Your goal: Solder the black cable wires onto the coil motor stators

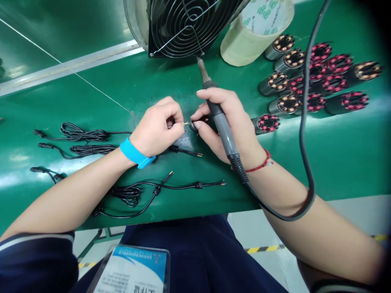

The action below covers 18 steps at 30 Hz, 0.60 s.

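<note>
My left hand (157, 128), with a blue wristband, is pinched closed on the bare end of a black cable (185, 151) that trails under my palm. My right hand (227, 126) is wrapped round a grey soldering iron (221, 122), whose tip points away toward the fan. The fingertips of that hand also press on a small cylindrical motor part (195, 124) lying between the two hands. The iron's thick black cord (305, 134) loops over my right forearm and up out of view.
A wire-guarded fan (186, 24) and a roll of tape (256, 30) stand at the back. Several cylindrical motor parts with red or tan windings (317, 77) lie at the right. Bundled black cables (82, 140) lie at the left and near the green table's front edge (171, 213).
</note>
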Tool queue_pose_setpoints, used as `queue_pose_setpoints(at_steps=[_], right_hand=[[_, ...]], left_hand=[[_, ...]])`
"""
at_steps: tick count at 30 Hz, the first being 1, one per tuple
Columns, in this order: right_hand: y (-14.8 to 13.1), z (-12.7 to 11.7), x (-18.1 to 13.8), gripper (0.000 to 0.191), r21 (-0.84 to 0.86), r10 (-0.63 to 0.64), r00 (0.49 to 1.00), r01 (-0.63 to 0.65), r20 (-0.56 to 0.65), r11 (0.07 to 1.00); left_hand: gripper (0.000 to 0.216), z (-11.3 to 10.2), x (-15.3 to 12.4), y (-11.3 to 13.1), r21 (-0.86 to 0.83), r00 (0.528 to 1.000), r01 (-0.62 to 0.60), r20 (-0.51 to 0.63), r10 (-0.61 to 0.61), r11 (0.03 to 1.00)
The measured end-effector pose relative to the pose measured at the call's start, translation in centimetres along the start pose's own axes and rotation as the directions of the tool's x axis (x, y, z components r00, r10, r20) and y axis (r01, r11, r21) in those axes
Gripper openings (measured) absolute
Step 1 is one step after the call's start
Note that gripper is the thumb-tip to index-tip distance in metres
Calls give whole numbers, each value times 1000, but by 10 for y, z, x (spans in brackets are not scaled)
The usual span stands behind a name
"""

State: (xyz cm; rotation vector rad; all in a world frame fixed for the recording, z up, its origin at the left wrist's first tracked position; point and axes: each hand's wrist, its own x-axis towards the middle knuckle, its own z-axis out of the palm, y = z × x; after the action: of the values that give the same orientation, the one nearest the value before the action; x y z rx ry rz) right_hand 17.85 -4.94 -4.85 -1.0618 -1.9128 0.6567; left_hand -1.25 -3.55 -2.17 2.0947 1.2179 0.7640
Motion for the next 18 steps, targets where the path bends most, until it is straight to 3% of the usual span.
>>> queue_pose_setpoints(at_steps=[4, 10, 18], right_hand=[[0, 5, 3, 39, -5, 29, 999, -29, 28, 1000], [-6, 9, 6, 36, 23, 72, 996, -71, -55, 997], [-2, 6, 5, 36, 20, 43, 999, -43, 23, 999]], left_hand=[[13, 1, 0, -1, 3, 1000, -13, -20, 13, 1000], [14, 4, 1, -7, 10, 996, -48, -68, 49, 999], [14, 3, 0, -7, 4, 995, -54, -82, 54, 999]])
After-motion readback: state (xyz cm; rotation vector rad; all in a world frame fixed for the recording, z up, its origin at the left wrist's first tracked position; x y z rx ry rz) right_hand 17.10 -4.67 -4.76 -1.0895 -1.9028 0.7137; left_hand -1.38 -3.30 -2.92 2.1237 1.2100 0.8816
